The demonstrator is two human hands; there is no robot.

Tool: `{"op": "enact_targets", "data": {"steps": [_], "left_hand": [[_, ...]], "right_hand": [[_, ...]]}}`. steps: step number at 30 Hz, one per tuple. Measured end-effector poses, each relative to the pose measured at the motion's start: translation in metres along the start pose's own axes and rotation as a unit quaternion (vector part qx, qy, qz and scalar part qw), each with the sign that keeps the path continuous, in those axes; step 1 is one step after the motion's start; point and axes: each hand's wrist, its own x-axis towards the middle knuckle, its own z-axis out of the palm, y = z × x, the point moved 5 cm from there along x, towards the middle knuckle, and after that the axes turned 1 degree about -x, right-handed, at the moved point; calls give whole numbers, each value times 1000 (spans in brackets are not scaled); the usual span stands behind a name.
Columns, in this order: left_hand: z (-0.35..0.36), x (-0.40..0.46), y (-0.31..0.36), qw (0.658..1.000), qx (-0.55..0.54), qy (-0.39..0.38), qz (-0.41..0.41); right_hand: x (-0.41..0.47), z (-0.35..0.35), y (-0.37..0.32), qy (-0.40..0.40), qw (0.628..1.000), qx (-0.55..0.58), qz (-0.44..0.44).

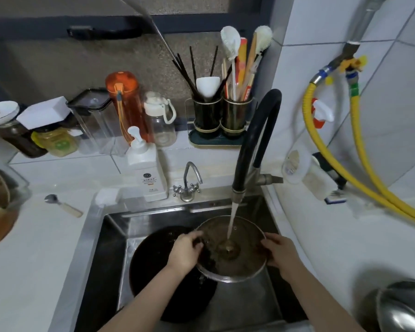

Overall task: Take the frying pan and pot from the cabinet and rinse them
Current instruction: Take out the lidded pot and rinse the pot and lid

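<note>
Running from the black arched faucet [254,140], water strikes the round glass lid with steel rim [230,248], held over the steel sink [101,236]. Left hand [185,252] grips its 9 o'clock edge; right hand [278,251] grips 3 o'clock. The dark round frying pan [153,259] lies below at 8 o'clock.

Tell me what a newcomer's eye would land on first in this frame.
First the water stream falling from the black faucet onto a glass lid, held over the sink by the left hand and right hand. A dark pan lies in the sink beneath it, to the left. Bright yellow hoses loop down the right wall.
</note>
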Motion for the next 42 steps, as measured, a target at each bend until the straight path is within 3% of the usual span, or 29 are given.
{"op": "enact_targets", "data": {"steps": [3, 5, 10, 12, 17, 20, 22, 25, 35, 42], "left_hand": [[16, -16, 7, 991, 128, -29, 27], [17, -29, 19, 979, 177, -17, 96], [26, -53, 52, 946, 182, -106, 246], [23, -55, 54, 954, 138, -82, 253], [-6, -46, 42, 979, -122, 6, 161], [-15, -35, 39, 949, -306, 20, 68], [-15, -26, 39, 917, -397, 32, 8], [-9, -14, 51, 903, -429, 26, -25], [16, 8, 104, 918, -394, -12, -27], [15, -5, 96, 839, -533, 10, -105]], "right_hand": [[3, 3, -10, 27, 999, -31, -12], [5, 8, -19, 34, 999, -32, -18], [2, 37, -43, 0, 997, -64, -44], [0, 51, -49, -21, 997, -56, -48], [-12, 84, -63, -89, 994, 30, -59], [-20, 98, -66, -118, 988, 46, -84], [-26, 102, -69, -132, 983, -9, -128], [-28, 93, -65, -120, 976, -65, -172], [16, 1, -60, -42, 991, -18, -129], [51, -22, -73, -32, 993, -11, -109]]}}
